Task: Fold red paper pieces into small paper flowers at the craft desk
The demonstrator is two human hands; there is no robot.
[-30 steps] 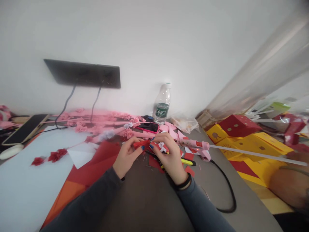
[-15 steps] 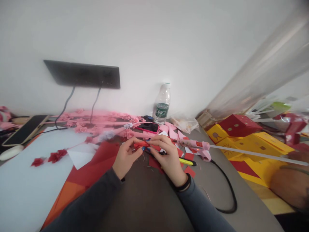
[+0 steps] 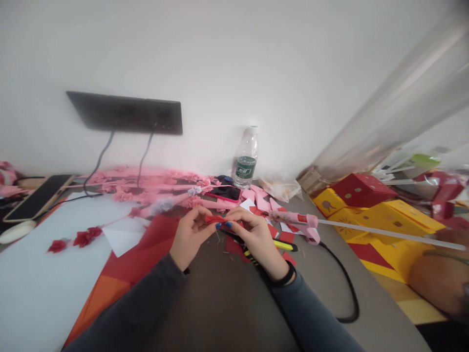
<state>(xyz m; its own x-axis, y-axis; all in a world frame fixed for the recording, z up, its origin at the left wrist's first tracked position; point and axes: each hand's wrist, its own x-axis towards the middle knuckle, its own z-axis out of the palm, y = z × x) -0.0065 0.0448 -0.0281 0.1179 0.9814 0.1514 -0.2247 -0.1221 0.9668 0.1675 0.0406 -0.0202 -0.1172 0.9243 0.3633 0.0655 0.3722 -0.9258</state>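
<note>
While both hands meet over the grey table (image 3: pixel 220 303), a small red paper piece (image 3: pixel 214 219) sits b/w them. L hand (image 3: pixel 189 238) pinches its left end w/ thumb & fingers; R hand (image 3: pixel 258 239) pinches the right end likewise, thumbtips close together. Key relation: the piece's long axis runs crosswise, fingertips to fingertips, so it's right of the L hand, left of the R hand, neither hand nearer. Its folds are blurred & partly behind fingers, so exact shape is hard to tell.

Counts: 1 piece in the hands; 1 clear bottle (image 3: pixel 246 161) upright by the wall; 2 phones, i.e. a pink-edged phone (image 3: pixel 230 193) behind the hands & a gold-edged phone (image 3: pixel 38 198) far left; 1 pink glue gun (image 3: pixel 291 217) w/ 1 white stick (image 3: pixel 392 234), right of the R hand; 1 yellow tool (image 3: pixel 286 245) just beside that hand; 1 black wall panel (image 3: pixel 126 113) w/ 2 cables (image 3: pixel 104 149). At the right edge, 1 co-worker's arm (image 3: pixel 436 283) near yellow boxes (image 3: pixel 381 220).
</note>
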